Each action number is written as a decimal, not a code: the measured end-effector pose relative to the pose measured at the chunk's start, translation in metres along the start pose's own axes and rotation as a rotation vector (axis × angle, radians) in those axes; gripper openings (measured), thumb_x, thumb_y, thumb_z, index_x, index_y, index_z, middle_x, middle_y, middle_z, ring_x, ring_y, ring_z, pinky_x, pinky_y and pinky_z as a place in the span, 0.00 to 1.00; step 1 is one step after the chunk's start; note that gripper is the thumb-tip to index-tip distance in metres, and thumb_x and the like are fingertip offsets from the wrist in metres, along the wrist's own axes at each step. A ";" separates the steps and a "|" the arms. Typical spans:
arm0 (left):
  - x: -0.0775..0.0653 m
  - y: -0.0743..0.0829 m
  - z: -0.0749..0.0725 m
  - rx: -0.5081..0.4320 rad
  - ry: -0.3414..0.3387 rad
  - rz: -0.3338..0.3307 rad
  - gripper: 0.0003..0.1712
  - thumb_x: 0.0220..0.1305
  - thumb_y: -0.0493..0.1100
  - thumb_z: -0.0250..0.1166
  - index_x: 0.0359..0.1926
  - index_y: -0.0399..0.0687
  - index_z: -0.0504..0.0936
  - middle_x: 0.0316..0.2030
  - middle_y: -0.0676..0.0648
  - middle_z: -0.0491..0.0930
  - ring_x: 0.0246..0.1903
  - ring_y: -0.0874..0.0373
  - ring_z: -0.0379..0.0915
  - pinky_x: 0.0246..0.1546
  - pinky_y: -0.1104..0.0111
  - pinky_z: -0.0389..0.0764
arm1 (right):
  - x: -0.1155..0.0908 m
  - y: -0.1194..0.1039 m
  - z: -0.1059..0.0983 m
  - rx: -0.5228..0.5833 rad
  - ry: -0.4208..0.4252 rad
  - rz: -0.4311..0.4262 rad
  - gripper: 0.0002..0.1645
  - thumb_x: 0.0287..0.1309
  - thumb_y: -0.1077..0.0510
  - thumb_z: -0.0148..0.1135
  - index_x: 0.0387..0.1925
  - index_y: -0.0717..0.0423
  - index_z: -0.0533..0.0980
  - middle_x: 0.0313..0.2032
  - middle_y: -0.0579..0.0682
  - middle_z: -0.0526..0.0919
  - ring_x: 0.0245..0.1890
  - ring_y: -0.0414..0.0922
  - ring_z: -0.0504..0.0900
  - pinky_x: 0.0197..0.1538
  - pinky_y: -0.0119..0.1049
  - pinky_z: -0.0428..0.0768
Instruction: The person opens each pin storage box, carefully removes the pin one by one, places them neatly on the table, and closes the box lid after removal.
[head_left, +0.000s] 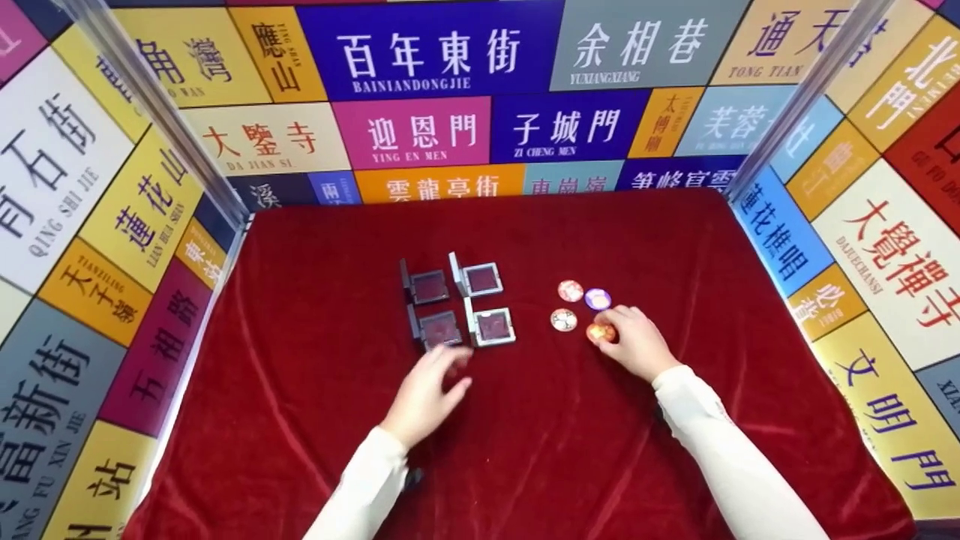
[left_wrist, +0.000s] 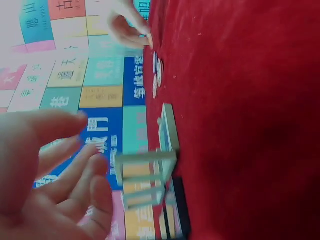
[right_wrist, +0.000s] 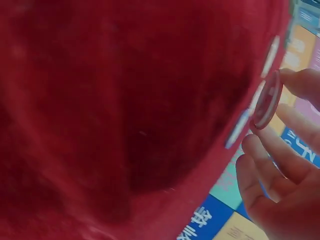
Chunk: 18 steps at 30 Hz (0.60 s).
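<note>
My right hand (head_left: 636,343) pinches a round orange badge (head_left: 598,332) by its edge. In the right wrist view the thumb and fingertips hold this disc (right_wrist: 268,100) tilted up, its flat underside partly showing. Beside it lie a red-and-white badge (head_left: 571,290), a purple-rimmed badge (head_left: 598,298) and a pale badge with dark marks (head_left: 564,320). My left hand (head_left: 426,394) hovers with loosely bent fingers and nothing in them, just in front of the nearer dark box (head_left: 439,330). Its lid stands raised. Right of that is a white box (head_left: 493,327), lid also up.
Behind these are another dark box (head_left: 429,287) and another white box (head_left: 482,279), both with raised lids. A wrinkled red velvet cloth (head_left: 337,435) covers the table. Panels printed with place names (head_left: 420,52) rise at the back and both sides, with clear corner posts.
</note>
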<state>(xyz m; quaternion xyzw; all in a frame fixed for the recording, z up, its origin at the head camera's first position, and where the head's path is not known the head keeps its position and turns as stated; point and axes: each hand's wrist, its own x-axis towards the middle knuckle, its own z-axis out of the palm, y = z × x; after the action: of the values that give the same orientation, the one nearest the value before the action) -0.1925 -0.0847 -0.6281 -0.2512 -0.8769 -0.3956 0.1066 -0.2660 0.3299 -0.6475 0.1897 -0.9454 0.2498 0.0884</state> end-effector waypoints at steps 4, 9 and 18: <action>-0.035 -0.008 -0.016 0.144 -0.068 -0.111 0.26 0.67 0.42 0.79 0.63 0.44 0.84 0.54 0.43 0.82 0.55 0.44 0.78 0.52 0.46 0.81 | -0.007 0.002 0.003 -0.022 -0.054 0.026 0.17 0.57 0.62 0.81 0.47 0.60 0.86 0.44 0.56 0.85 0.44 0.58 0.80 0.50 0.55 0.80; -0.066 -0.022 -0.032 0.304 -0.162 -0.324 0.49 0.52 0.52 0.88 0.72 0.44 0.78 0.73 0.32 0.67 0.73 0.28 0.60 0.60 0.23 0.66 | -0.011 0.000 0.002 -0.058 -0.117 0.030 0.22 0.53 0.63 0.81 0.51 0.61 0.85 0.49 0.57 0.83 0.48 0.60 0.81 0.51 0.57 0.81; -0.073 -0.028 -0.039 0.314 -0.255 -0.478 0.61 0.44 0.54 0.90 0.78 0.45 0.73 0.79 0.30 0.58 0.78 0.24 0.50 0.64 0.17 0.53 | 0.001 -0.008 0.002 -0.089 -0.182 0.045 0.29 0.49 0.62 0.80 0.56 0.62 0.84 0.53 0.60 0.82 0.50 0.63 0.80 0.51 0.60 0.82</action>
<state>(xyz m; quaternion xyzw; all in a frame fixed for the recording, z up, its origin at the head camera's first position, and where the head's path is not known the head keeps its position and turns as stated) -0.1460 -0.1558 -0.6484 -0.0657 -0.9678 -0.2348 -0.0628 -0.2640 0.3219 -0.6452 0.1863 -0.9637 0.1911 0.0051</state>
